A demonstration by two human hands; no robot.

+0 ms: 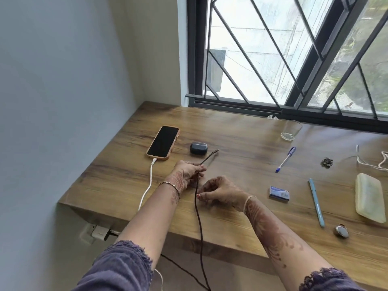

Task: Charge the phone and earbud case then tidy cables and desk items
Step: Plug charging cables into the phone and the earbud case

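Cord [198, 217], dark, braided, over woodgrain desk [241, 169].

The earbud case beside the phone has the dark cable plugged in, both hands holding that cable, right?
Not plugged in: the head view shows the dark cable ending free, short of the earbud case. It sits beside the phone; left hand and right hand hold the cable.

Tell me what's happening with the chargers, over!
Left grip and right grip both hold the dark cable. Phone plugged into white cable. Earbud case not plugged yet, nothing blocking it.
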